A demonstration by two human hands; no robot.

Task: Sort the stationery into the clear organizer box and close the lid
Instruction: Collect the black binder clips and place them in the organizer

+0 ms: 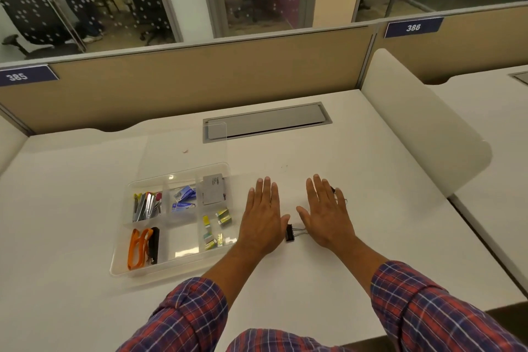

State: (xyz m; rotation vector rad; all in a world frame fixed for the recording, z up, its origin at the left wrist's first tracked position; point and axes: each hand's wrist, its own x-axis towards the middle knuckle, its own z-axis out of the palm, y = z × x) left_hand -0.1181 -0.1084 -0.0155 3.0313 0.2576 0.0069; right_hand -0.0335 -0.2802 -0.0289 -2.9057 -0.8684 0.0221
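Both hands are lying palm-down on the white desk (357, 151) with fingers straight and slightly spread, gripping nothing: the left hand (263, 217) just right of the clear organizer box (120, 266), the right hand (328, 214) a little apart from it. One black binder clip (290, 233) is sitting between the two thumbs, its wire handles reaching towards the right hand. A second clip (341, 197) is peeking out from beside the right hand's outer fingers, mostly hidden, so only a dark bit and a wire loop are showing.

The left forearm is crossing over the box's near right corner. The box's transparent lid (185, 146) is standing open at the back, hard to see against the desk. Inside, dividers are separating metal staplers or clips (145, 206), two or so blue packets (184, 200), one grey card box (213, 188), several small yellow-green packs (222, 216) too small to count surely, and an orange strap (137, 248) beside a black item (154, 246).

Beyond are showing a grey cable flap (265, 121) and a beige partition (200, 86) with labels 385 (17, 76) and 386 (413, 27)
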